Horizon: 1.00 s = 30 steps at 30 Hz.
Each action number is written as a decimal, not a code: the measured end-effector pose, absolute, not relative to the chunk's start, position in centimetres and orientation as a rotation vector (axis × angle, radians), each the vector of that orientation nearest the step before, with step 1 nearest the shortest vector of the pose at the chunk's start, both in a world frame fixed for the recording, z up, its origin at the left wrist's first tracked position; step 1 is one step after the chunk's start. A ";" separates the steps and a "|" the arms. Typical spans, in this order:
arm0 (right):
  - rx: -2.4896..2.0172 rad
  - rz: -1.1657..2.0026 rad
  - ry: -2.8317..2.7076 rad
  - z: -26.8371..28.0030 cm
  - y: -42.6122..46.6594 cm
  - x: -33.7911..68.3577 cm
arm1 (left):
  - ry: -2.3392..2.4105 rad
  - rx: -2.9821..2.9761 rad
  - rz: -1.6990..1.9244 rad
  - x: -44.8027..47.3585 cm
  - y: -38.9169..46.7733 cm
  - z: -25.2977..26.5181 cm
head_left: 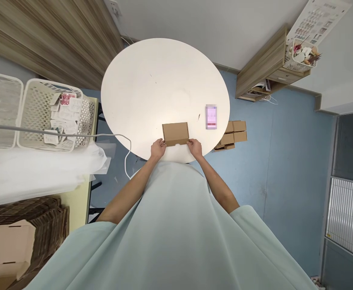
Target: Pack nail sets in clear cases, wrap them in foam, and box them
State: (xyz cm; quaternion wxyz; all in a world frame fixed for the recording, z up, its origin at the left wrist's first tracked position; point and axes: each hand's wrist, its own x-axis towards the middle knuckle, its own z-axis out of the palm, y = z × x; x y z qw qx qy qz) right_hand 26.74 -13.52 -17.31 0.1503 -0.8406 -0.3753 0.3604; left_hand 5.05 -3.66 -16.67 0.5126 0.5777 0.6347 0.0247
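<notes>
Cardboard box (175, 133) | both hands (158, 149) (195, 148) barely open, pinching its near corners | forearms (129, 189) extended forward, angled inward

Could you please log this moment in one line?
cardboard box: on round white table | left hand: at box's near-left corner | right hand: at box's near-right corner | smartphone: right of box

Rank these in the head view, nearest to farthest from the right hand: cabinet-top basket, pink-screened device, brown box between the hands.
1. Brown box: touching the right hand, on its left side.
2. Pink-screened device: ahead and to the right, on the round table.
3. Cabinet-top basket: far right, beyond the table.
</notes>
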 end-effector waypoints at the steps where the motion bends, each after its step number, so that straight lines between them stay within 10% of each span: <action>1: -2.416 1.043 -1.076 -17.3 -13.4 26.7 | 1.526 1.408 0.069 5.0 -3.6 -16.7; 30: -2.260 1.021 -1.148 -15.6 -10.3 26.8 | 1.511 1.492 0.149 5.5 -2.1 -14.9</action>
